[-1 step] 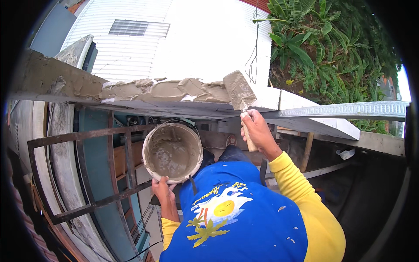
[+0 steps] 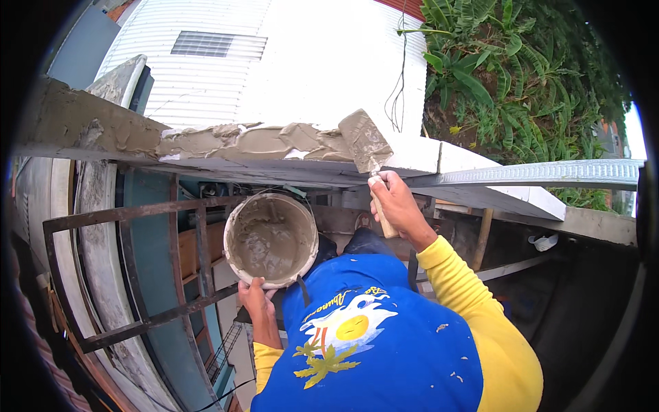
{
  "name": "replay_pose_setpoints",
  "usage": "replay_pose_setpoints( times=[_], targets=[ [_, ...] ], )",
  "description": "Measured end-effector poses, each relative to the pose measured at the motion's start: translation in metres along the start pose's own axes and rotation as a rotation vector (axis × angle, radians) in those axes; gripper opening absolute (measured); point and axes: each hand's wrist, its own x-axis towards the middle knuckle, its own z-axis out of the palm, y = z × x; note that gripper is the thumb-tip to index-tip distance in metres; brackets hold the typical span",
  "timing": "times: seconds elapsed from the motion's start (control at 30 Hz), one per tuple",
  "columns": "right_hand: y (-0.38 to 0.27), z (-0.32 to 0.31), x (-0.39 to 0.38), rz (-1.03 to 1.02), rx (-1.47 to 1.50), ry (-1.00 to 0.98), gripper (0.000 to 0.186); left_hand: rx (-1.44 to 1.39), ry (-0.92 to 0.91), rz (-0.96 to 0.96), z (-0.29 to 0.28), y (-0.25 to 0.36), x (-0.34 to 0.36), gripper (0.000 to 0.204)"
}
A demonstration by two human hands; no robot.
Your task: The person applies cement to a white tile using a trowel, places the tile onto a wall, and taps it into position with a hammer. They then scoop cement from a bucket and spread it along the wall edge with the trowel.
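My right hand (image 2: 402,210) is closed round the wooden handle of a trowel (image 2: 364,141). Its mortar-smeared blade lies at the right end of a rough strip of wet mortar (image 2: 274,142), along the top of a pale block wall (image 2: 288,170). My left hand (image 2: 259,303) grips the near rim of a round bucket (image 2: 314,237), thumb over the edge and fingers partly hidden below. Inside, grey-brown mortar (image 2: 264,247) coats the walls and bottom. The bucket is tipped so that its mouth faces up toward me.
A rusty metal frame (image 2: 130,214) spans the left side below the wall. A ribbed metal channel (image 2: 535,176) crosses the wall top at right. Beyond lie a white corrugated roof (image 2: 302,62), hanging black wires (image 2: 397,96) and leafy plants (image 2: 508,89).
My right hand and the trowel have shifted slightly left along the wall top. My left hand and the bucket have stayed in place.
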Motion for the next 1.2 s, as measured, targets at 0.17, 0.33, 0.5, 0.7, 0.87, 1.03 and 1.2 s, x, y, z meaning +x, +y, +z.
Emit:
replay_pose_setpoints(
  times=[0.17, 0.33, 0.5, 0.7, 0.87, 1.03, 1.2],
  targets=[
    [-0.018, 0.033, 0.014, -0.007, -0.080, -0.019, 0.046, -0.025, 0.035, 0.004, 0.010, -0.002, 0.002, 0.043],
    [0.006, 0.001, -0.011, 0.050, 0.070, 0.124, 0.047, -0.080, 0.029, 0.001, -0.001, -0.012, 0.002, 0.042],
    [-0.018, 0.020, 0.006, 0.111, 0.222, -0.072, 0.038, -0.066, 0.041, -0.002, -0.002, -0.017, 0.008, 0.043],
    [-0.032, 0.023, 0.025, 0.167, 0.252, -0.070, 0.036, -0.060, 0.084, 0.009, -0.003, -0.016, 0.000, 0.044],
    [-0.014, -0.021, -0.012, 0.160, 0.249, 0.109, 0.030, -0.098, 0.074, 0.002, 0.000, -0.018, -0.008, 0.045],
    [-0.006, -0.040, -0.015, 0.164, 0.446, -0.079, 0.029, -0.104, 0.084, -0.005, 0.003, -0.022, -0.009, 0.046],
    [0.016, -0.054, 0.015, 0.141, 0.500, 0.081, 0.027, -0.127, 0.085, -0.003, 0.000, -0.026, -0.011, 0.046]
  ],
)
